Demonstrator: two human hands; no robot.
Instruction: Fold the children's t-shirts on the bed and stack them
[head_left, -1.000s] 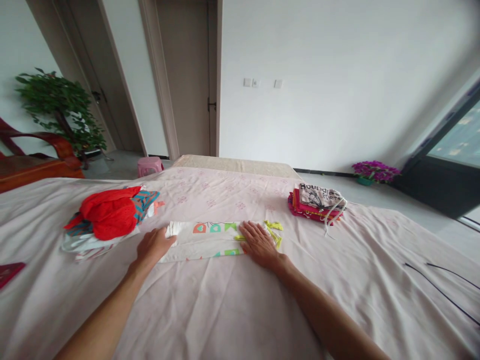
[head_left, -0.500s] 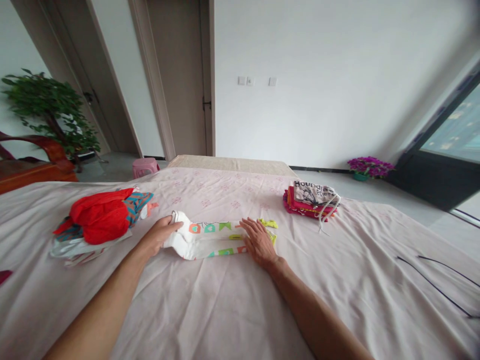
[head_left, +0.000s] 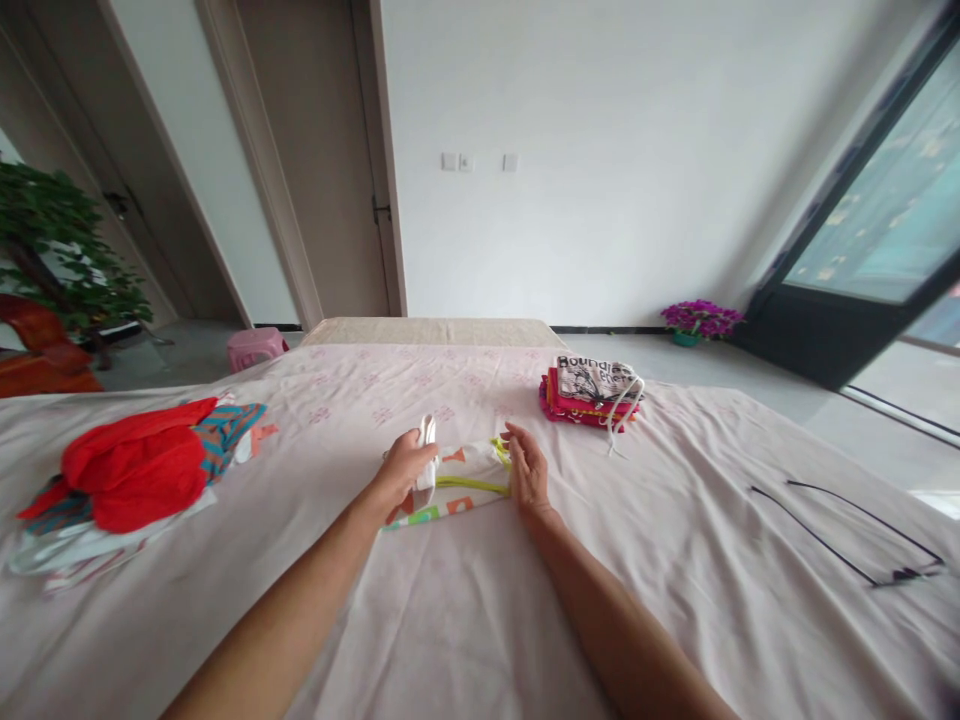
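Note:
A white garment [head_left: 471, 468] with orange and green prints and yellow-green edging lies on the bedsheet [head_left: 420, 620] in front of me. My left hand [head_left: 406, 466] pinches its white left end, which is raised and doubled over the middle part. At the garment's right end, my right hand [head_left: 529, 468] rests on its edge with the fingers stretched out and the palm turned inward. Whether the right fingertips press on the cloth is hard to make out. The exact kind of garment cannot be told.
A heap of loose clothes with a red piece [head_left: 142, 465] on top lies at the left. Behind my right hand sits a stack of folded clothes [head_left: 591, 392] with a white cord. Glasses [head_left: 847, 530] lie at the right. A pink stool [head_left: 256, 348] stands beyond the bed.
My left hand has brought the garment's white end rightward, folding it over. The right hand has turned from lying flat on the cloth to standing at its right edge. The view has swung right.

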